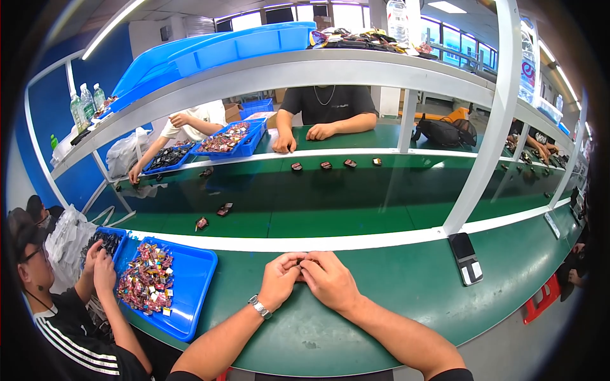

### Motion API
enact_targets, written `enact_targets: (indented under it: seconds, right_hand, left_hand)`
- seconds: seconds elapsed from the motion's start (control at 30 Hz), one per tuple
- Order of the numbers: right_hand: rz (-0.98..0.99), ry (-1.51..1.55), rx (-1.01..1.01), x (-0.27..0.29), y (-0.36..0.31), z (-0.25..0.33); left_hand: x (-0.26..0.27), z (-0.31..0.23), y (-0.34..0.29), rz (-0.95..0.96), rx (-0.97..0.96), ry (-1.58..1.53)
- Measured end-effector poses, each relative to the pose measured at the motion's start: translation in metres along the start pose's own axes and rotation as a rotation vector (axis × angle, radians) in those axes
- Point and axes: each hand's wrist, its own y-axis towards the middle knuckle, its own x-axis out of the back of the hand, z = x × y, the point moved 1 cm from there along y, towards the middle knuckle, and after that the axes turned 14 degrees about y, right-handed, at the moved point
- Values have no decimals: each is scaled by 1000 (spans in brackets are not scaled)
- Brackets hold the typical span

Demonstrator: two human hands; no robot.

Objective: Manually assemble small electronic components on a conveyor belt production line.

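My left hand (279,278) and my right hand (332,280) meet above the green table at the near side of the white rail. Fingers and thumbs of both are closed together around a small dark piece (299,262). Mostly covered by my fingertips, the piece does not show its kind. A metal-banded watch (259,307) is on my left wrist. To the left of my forearm lies a blue tray (202,279) with a heap of small red, yellow and white pieces (146,279).
A co-worker (70,305) handles something small at the left, beside a tray of black parts (107,244). Past the white rail (305,243), small pieces (326,165) lie on a green surface. A phone-like device (466,257) is to the right. White posts (486,146) support a shelf overhead.
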Motion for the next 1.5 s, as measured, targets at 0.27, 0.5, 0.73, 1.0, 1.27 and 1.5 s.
enact_targets:
  seconds: [0.27, 0.5, 0.73, 1.0, 1.27, 1.5]
  right_hand:
    - [-43, 42, -42, 4, 1, -6]
    - [-112, 232, -322, 0, -6, -18]
    - [-115, 364, -458, -3, -2, -23]
    - [-72, 451, -604, -1, -10, -36]
    - [-175, 544, -744, 1, 8, -73]
    - [-241, 69, -649, -1, 49, -179]
  left_hand:
    - [-1, -3, -1, -26, 18, -53]
    - [-2, 1, 0, 29, 47, -21]
    - [-1, 3, 1, 14, 55, 6]
    - [-7, 11, 6, 51, 32, -28]
    - [-4, 22, 4, -93, -30, -93]
    - [-10, 4, 1, -8, -41, 232]
